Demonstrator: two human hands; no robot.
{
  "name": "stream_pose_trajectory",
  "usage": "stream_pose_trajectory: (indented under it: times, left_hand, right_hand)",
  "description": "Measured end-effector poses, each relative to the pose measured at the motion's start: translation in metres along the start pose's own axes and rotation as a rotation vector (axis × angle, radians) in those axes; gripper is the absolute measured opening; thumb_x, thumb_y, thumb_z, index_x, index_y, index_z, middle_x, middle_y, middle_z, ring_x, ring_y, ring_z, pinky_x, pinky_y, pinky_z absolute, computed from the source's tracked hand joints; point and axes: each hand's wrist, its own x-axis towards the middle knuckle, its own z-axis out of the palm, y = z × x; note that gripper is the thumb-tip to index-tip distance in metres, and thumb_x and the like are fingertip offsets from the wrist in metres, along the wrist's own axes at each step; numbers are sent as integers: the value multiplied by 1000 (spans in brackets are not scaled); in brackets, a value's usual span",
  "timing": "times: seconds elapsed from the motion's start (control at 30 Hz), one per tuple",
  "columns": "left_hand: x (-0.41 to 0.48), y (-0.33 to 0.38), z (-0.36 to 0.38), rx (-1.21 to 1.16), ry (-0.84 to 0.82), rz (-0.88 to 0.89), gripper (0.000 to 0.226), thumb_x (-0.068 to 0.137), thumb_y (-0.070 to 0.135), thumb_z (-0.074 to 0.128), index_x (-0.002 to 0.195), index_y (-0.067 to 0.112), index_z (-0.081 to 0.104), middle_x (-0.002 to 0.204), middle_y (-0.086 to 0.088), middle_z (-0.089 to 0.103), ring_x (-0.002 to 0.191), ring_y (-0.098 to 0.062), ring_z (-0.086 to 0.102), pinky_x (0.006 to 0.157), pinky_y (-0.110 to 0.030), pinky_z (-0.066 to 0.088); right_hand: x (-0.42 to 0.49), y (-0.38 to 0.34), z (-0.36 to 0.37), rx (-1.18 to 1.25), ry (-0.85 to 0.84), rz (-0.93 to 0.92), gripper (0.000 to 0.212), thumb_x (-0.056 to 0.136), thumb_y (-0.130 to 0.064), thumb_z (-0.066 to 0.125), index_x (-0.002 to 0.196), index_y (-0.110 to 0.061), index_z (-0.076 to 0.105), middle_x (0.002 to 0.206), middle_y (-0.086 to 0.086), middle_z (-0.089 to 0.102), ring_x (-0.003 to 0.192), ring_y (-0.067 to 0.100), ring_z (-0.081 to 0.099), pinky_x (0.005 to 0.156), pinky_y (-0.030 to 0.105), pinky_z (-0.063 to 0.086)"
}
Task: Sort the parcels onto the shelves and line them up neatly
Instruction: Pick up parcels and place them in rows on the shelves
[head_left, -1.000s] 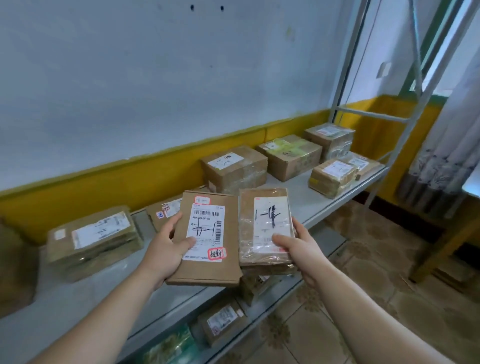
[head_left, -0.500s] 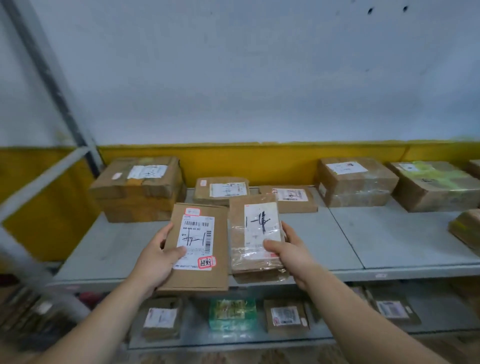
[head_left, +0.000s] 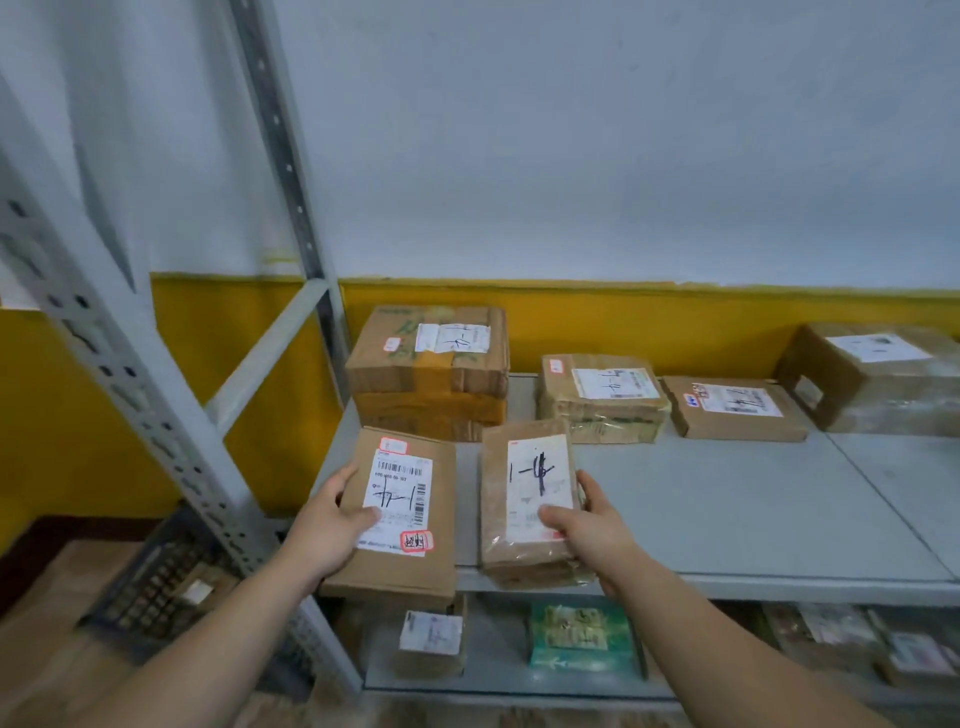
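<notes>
Low and left of centre in the frame, your left hand (head_left: 332, 525) grips a flat cardboard parcel (head_left: 415, 571) by its left edge, thumb pressed on the label and fingers curled underneath. Just right of it, with a narrow gap between them, your right hand (head_left: 592, 525) pinches a taped brown parcel (head_left: 493, 509) by its right edge, thumb on the white label. Both parcels are held over the front lip of the grey shelf (head_left: 727, 509) at its left end. Their long axes run away from you, toward the wall.

The open shelf surface lies straight ahead and to the right of your right hand. A back row runs across the middle of the frame: a stacked box (head_left: 431, 374), a plastic-wrapped parcel (head_left: 602, 400), a flat box (head_left: 737, 410) and a large box (head_left: 878, 379) at the right edge. The left parcel points at the stacked box, with little room in front of it. The right parcel has more free surface beside it, so it probably goes down first.

Compared with half a second ago, the view has swung left. The shelf's perforated upright (head_left: 156, 415) now fills the left side of the frame. The two parcels, which then sat edge to edge, are now apart, and your grips are unchanged.
</notes>
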Motion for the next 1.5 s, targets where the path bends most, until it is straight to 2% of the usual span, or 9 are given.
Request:
stream_pose_trajectory:
  times: [0.2, 0.37, 0.47, 0.6, 0.8, 1.0, 1.17, 1.27, 1.5]
  left_hand:
    - [39, -12, -13, 188, -106, -31, 72, 88, 6, 65, 150, 22, 31, 134, -6, 56, 92, -16, 58, 61, -21, 45]
    - [62, -11, -10, 375, -153, -15, 70, 89, 6, 61, 151, 16, 29, 138, -12, 53, 108, -28, 60, 83, -37, 51]
    - [61, -10, -4, 547, -165, 2, 60, 89, 16, 64, 144, 18, 41, 134, -10, 54, 114, -28, 57, 91, -40, 50]
    - [43, -13, 23, 903, -177, 0, 71, 87, 57, 53, 147, 29, 28, 155, -5, 25, 141, -31, 22, 111, -57, 26]
    - [28, -26, 58, 1039, -322, -92, 107, 77, 76, 52, 151, 33, -13, 158, -7, -26, 144, -43, -19, 111, -68, 3]
    - [40, -24, 42, 1212, -452, 157, 95, 85, 65, 52, 151, 37, -11, 161, 3, -18, 146, -40, -15, 112, -68, 8]
    - [47, -26, 21, 1096, -320, -146, 116, 64, 91, 45, 149, 41, -16, 159, -5, -23, 142, -49, -15, 107, -74, 12]
    - [52, -32, 23, 1114, -370, -114, 117, 62, 92, 44, 149, 42, -16, 158, -5, -25, 143, -48, -7, 108, -71, 18]
    - [74, -22, 12, 1219, -573, 138, 110, 69, 65, 67, 146, 52, -10, 159, 7, -23, 145, -38, -14, 114, -63, 1]
  right_hand:
    - [2, 2, 19, -106, 134, 11, 50, 89, -16, 65, 135, -26, 47, 119, -1, 65, 99, 20, 65, 93, 43, 53]
    - [8, 0, 16, -315, 151, -76, 40, 88, -23, 61, 125, -32, 46, 124, 2, 62, 99, 18, 60, 93, 37, 50]
    - [16, -1, 6, -710, 121, -154, 75, 89, -41, 59, 153, -38, 19, 158, 4, 22, 138, 28, 34, 112, 43, 33]
    - [28, -10, 3, -1204, -75, -377, 74, 90, -64, 44, 154, -43, 13, 166, -3, -8, 151, 22, -10, 121, 42, 6]
    - [36, -7, 8, -1292, -57, -314, 73, 92, -67, 27, 156, -38, 8, 166, -4, -5, 151, 19, -12, 120, 45, 10]
    - [38, -14, 9, -1311, 76, -229, 72, 90, -68, 22, 154, -36, 14, 165, -1, 8, 150, 26, 3, 116, 50, 18]
    - [41, -21, 1, -1388, -33, -341, 76, 87, -74, 25, 153, -37, 15, 165, 2, 5, 151, 28, -1, 118, 50, 13]
    - [41, -19, -2, -1400, -86, -305, 77, 88, -75, 22, 155, -39, 8, 166, -1, -3, 152, 25, -7, 120, 52, 9]
    - [33, -22, -1, -1453, 46, -233, 78, 88, -74, 20, 154, -33, 13, 164, 3, 14, 150, 30, 8, 117, 57, 6]
